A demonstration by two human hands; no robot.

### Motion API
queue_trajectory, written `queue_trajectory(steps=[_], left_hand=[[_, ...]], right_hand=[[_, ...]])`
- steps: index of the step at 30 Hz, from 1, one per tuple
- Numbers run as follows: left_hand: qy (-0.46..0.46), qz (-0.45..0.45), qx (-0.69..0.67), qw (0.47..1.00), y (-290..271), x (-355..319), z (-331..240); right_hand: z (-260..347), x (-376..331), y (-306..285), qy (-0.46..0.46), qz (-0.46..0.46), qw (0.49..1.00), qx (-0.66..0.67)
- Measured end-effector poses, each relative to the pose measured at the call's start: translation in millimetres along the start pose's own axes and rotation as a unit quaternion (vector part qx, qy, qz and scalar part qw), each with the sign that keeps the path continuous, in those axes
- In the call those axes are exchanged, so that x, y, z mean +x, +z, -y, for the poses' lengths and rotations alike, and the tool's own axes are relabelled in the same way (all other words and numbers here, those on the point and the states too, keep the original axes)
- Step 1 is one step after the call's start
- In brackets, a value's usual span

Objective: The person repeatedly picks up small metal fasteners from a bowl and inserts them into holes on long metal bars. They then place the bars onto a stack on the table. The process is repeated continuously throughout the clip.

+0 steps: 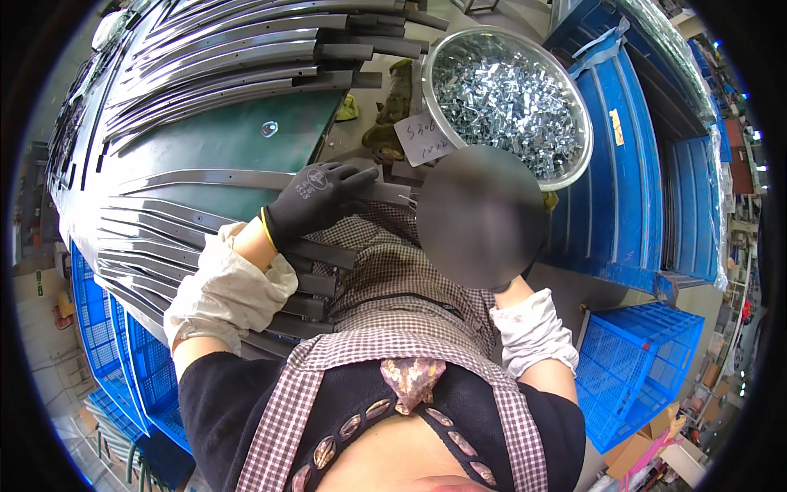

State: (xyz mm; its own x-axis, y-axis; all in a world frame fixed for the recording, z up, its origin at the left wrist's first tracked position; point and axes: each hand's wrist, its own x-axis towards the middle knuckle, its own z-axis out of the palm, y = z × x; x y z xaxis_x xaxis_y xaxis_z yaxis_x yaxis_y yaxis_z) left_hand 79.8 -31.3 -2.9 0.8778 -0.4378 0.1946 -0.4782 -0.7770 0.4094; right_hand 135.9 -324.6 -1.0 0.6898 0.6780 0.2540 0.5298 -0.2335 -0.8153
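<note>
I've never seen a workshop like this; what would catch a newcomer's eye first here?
Probably the round, clear tub right of centre near the top, filled with shiny small metal pieces. Next come the long dark strips spread over the green tabletop on the left, with the black-gloved left hand on one of them. A large blue container stands out on the right, beyond the tub.

Your gloved left hand (321, 195) shows a pale round emblem (315, 179) with printed characters beneath. Ahead of you, a white paper slip (422, 138) carries two handwritten lines; the yellow label (616, 128) on the blue container (597, 184) is too small to read.
</note>
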Motion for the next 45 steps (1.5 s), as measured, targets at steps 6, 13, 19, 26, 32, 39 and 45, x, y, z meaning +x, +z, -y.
queue_trajectory(steps=[6, 13, 19, 26, 32, 39, 45], left_hand=[[0.009, 0.071, -0.032, 0.997, -9, -3, -7], [0.036, 0.025, -0.012, 0.999, -12, -1, -5], [0.004, 0.061, 0.047, 0.997, -10, -2, -4], [0.007, 0.056, 0.034, 0.998, -10, -1, -3], [0.020, 0.072, 0.043, 0.996, -13, 0, -6], [0.052, 0.042, -0.003, 0.998, -8, -6, -5], [0.020, 0.057, 0.022, 0.998, -21, -2, -12]], right_hand=[[-6, 24, -3, 0.105, 0.109, 0.913, 0.378], [-41, 33, 12, 0.057, 0.147, 0.983, 0.097], [-31, -5, -18, 0.073, 0.121, 0.990, -0.013], [-17, -1, -17, 0.054, 0.163, 0.984, -0.037], [-20, 10, -11, 0.049, 0.212, 0.972, -0.083], [-9, 9, -5, -0.016, 0.165, 0.979, -0.120], [-27, 3, -56, 0.093, 0.132, 0.975, -0.152]])
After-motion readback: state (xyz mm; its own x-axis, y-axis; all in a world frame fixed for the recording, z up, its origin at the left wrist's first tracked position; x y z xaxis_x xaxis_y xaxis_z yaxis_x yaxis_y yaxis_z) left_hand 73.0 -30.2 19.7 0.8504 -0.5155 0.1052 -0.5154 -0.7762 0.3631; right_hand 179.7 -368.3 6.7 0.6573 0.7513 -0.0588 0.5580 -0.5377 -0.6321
